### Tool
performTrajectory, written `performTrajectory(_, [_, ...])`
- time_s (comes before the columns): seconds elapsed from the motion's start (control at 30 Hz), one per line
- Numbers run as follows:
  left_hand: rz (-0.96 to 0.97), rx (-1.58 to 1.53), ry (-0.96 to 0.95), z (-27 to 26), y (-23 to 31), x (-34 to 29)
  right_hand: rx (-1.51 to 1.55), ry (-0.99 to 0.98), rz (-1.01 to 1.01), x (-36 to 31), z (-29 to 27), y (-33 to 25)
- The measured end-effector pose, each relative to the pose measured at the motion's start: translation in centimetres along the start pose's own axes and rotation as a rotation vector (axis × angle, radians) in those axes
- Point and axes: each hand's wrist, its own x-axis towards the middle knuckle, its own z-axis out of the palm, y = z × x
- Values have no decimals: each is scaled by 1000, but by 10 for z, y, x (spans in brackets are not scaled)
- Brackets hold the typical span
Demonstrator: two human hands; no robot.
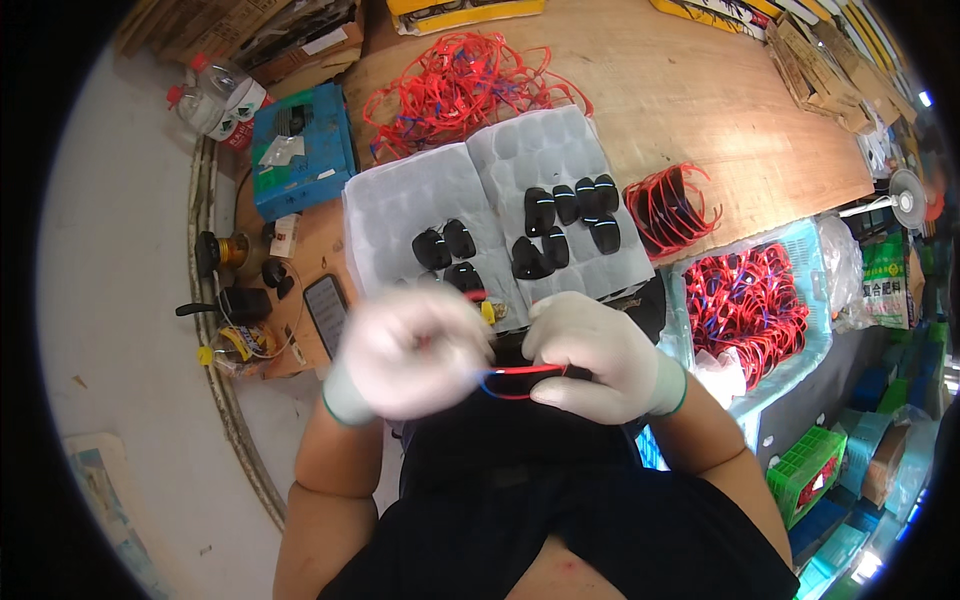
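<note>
A worker's two gloved hands meet over the near edge of a tabletop [640, 90], one red-and-blue frame [530, 369] between them, in front of the worker's dark clothing. The right hand [597, 350] pinches the frame's right end between thumb and fingers; the left hand [415, 350] is a blur at its blue end, and whether its fingers close on it I cannot tell.

Beyond lie two pale trays [395, 200], side by side. At least seven dark lenses [540, 211] sit on the right one; four show on the left, where the left hand stands in the way, partly covering the nearest ones and the tray's near edge.

One tangled heap of red frames [470, 90] lies behind the trays, too knotted to count. One upright row of red-framed glasses [675, 212] stands just beside the right tray. One pale blue crate [818, 280], to the right, is filled with more in red, also past counting.

At left are one phone [325, 312], one blue box [300, 185], a spool [235, 250] and two red-capped bottles [200, 110]. One fan [907, 200] and one green crate [800, 465] are at far right.
</note>
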Motion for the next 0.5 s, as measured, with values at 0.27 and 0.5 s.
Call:
performTrajectory(0.27, [-687,1179,236,-9,-105,11,79,134,374,-11,4,-23])
performTrajectory(0.5, [-728,866,327,-28,-108,20,310,105,458,-19,15,-19])
